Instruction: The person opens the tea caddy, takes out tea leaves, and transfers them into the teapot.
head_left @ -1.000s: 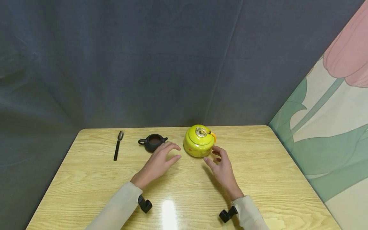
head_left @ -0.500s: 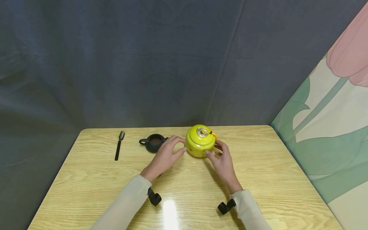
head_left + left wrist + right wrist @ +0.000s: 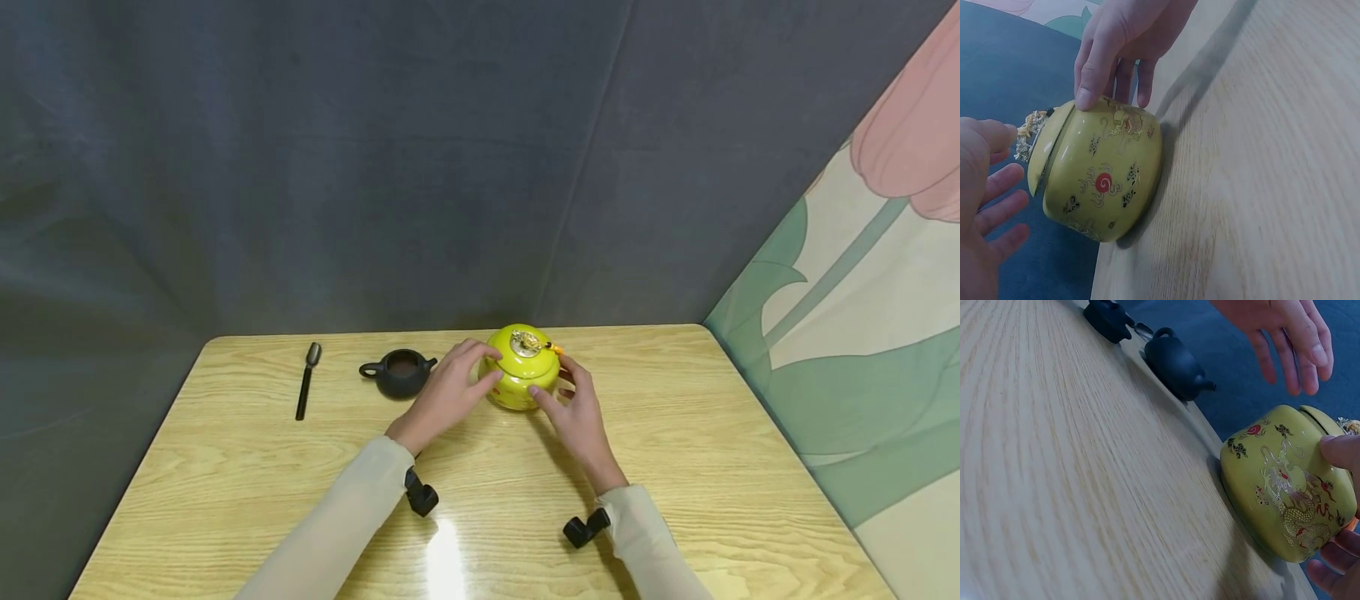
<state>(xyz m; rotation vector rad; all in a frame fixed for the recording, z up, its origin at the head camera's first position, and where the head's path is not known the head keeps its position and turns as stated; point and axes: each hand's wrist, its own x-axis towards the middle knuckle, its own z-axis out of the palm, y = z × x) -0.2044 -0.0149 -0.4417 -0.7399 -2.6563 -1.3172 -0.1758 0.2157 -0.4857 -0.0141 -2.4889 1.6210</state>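
Observation:
A yellow lidded jar [image 3: 517,387] with a dragon pattern, a gold knob [image 3: 525,343] and an orange tassel stands upright at the table's back. My right hand [image 3: 579,421] grips its right side, thumb on the front and fingers round behind. Beside the lid [image 3: 1050,144], on the left, is my left hand [image 3: 448,390]; its fingers are spread and loosely bent. The left wrist view shows a gap between those fingers and the lid. Left of the jar sits a small black teapot [image 3: 401,377], its top uncovered; my left hand is close to its spout.
A spoon [image 3: 308,382] with a black handle lies at the far left of the wooden table [image 3: 225,500]. Another small dark object [image 3: 1107,320] shows at the top of the right wrist view. A dark curtain [image 3: 390,167] hangs behind the table.
My left hand has moved right and away from me, from beside the teapot to the jar's lid. My right hand has closed in on the jar's side. The jar stays put.

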